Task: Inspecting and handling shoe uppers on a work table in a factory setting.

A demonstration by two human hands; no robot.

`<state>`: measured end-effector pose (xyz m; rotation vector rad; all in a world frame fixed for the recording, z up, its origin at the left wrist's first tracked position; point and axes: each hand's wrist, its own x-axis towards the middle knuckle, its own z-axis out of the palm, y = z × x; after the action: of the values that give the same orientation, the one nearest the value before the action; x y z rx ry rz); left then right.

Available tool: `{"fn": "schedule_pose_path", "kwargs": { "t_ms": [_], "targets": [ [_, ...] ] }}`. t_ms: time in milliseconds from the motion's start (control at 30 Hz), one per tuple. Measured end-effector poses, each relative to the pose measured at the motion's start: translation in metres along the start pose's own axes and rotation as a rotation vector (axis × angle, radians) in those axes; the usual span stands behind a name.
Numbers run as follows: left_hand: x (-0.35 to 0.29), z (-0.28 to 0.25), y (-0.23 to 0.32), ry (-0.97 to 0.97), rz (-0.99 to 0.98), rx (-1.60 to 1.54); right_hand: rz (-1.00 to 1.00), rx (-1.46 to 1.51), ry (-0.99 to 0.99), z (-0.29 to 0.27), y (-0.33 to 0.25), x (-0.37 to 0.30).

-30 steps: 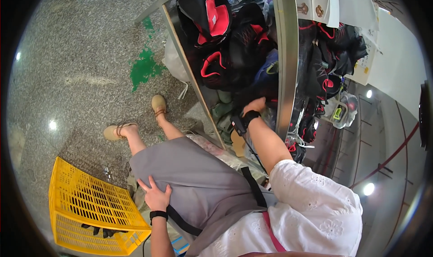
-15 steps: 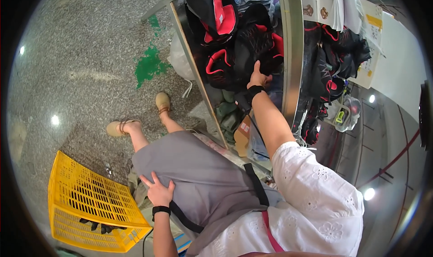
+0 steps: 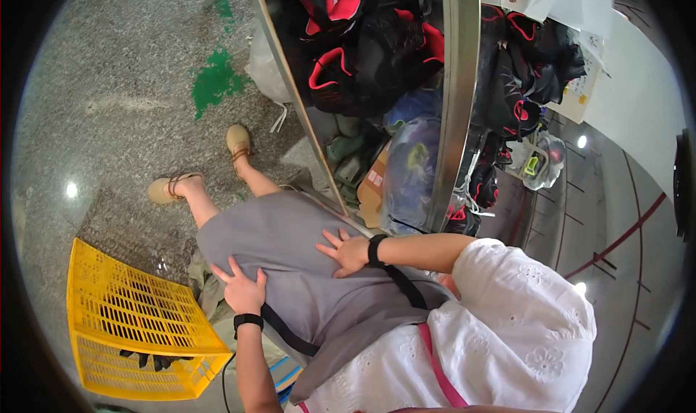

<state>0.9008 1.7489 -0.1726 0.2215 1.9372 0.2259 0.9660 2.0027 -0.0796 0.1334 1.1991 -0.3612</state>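
My left hand [image 3: 244,288] lies on the grey apron [image 3: 261,232] over my lap, fingers spread, holding nothing. Closer to the metal-edged shelf, my right hand [image 3: 346,253] also rests on the apron with its fingers apart and nothing in them. Black wristbands circle both wrists. Beyond the right hand, a heap of black shoe pieces with red lining [image 3: 384,61] fills the shelf. Under that heap sit a brown cardboard piece [image 3: 373,188], some dark green items [image 3: 346,150] and a clear plastic bag [image 3: 412,174].
A yellow plastic crate [image 3: 138,319] with dark pieces inside stands at my left. The shelf's metal post [image 3: 457,101] rises on the right, with more black and red shoe pieces [image 3: 516,87] past it. A whitish plastic bag [image 3: 268,68] hangs by the shelf's left edge.
My right hand has come away from the black and red pieces on the shelf and down onto the apron. The left hand stays on the apron. The whole view has shifted slightly.
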Motion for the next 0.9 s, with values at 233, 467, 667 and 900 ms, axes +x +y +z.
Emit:
{"fn": "schedule_pose_path", "kwargs": {
  "t_ms": [233,467,667,900],
  "targets": [
    [0.003,0.001,0.007,0.009,-0.003,0.013,0.017,-0.025,0.005,0.013,0.008,0.019],
    [0.007,-0.005,0.015,-0.032,-0.046,0.088,-0.153,0.09,0.28,0.012,0.036,0.005],
    [0.017,-0.014,-0.018,-0.062,0.03,-0.147,-0.578,0.337,0.926,-0.033,0.012,-0.1],
    [0.009,-0.065,-0.049,0.264,0.101,-0.268,-0.598,0.33,2.11,-0.044,0.09,-0.243]
  ]
}}
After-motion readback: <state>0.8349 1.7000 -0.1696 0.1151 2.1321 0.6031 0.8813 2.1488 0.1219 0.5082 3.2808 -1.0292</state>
